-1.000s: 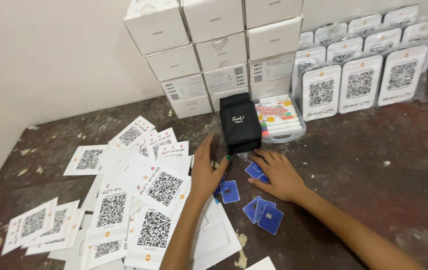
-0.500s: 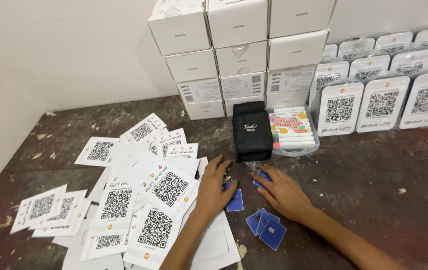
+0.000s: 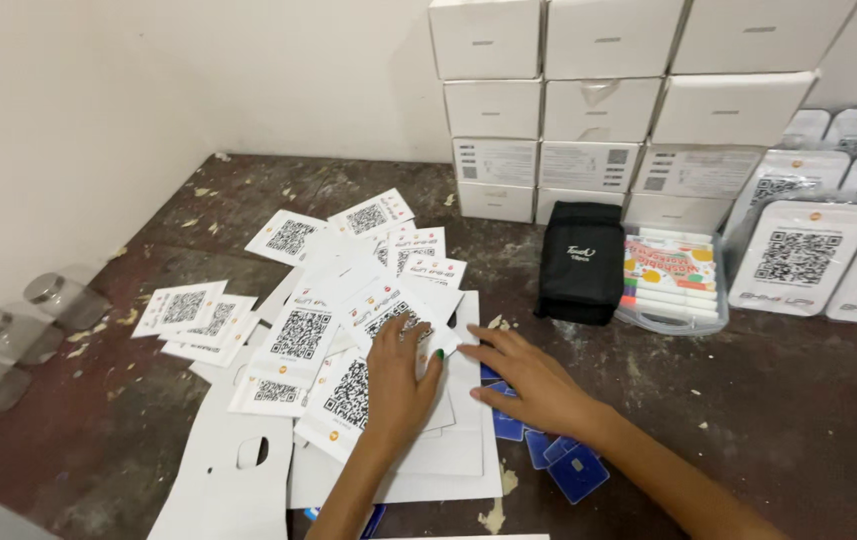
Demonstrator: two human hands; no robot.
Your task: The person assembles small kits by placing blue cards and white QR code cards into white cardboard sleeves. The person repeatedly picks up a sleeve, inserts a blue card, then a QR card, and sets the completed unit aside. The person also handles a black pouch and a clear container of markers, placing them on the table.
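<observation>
Seemingly the step in hand is sorting loose printed cards on the worn brown tabletop (image 3: 768,400), and the head view, the only one, shows both hands low in the middle of the frame. The left hand (image 3: 398,385) lies palm down, its fingers (image 3: 410,325) spread flat and gripping nothing, pressed onto the white code cards (image 3: 348,385) fanned out from the lower middle toward the upper left. The right hand (image 3: 533,380) rests just to its right, also flat and open, its fingers (image 3: 478,352) pointing left and touching the edge of a large white sheet (image 3: 448,460) under the pile. The small blue cards (image 3: 573,470) lie partly under that palm and wrist, some peeking out toward the lower middle, so they sit beneath and behind the fingers rather than between them. By my judgement the next move calls for curling the fingertips to pinch one card off the heap without dragging its neighbours. Farther up, a black pouch (image 3: 580,262) stands beside a clear marker case (image 3: 670,285), with stacked white boxes (image 3: 608,100) along the wall.
</observation>
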